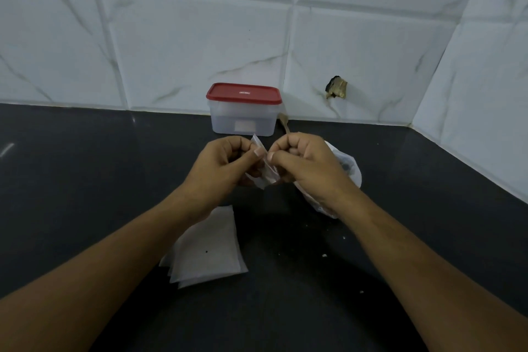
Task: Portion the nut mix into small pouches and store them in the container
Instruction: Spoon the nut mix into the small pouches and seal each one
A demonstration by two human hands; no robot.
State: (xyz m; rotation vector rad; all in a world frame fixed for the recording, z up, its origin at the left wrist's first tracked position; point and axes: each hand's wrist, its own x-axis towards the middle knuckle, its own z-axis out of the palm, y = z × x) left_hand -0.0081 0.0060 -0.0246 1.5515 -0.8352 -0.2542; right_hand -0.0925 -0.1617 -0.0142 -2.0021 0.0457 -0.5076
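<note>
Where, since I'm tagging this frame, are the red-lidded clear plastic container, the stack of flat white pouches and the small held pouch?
red-lidded clear plastic container (243, 118): head view, front wall.
stack of flat white pouches (211, 248): head view, top pouch's middle.
small clear pouch (265, 178): head view, lower part.

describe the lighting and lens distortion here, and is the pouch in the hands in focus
Head view: dim, bluish, even light, so the black stone counter shows little detail; the wide-angle lens bows the grout lines of the white marbled tile wall; the small clear plastic pouch pinched by the left hand and right hand looks soft, the red-lidded translucent container crisper.
</note>
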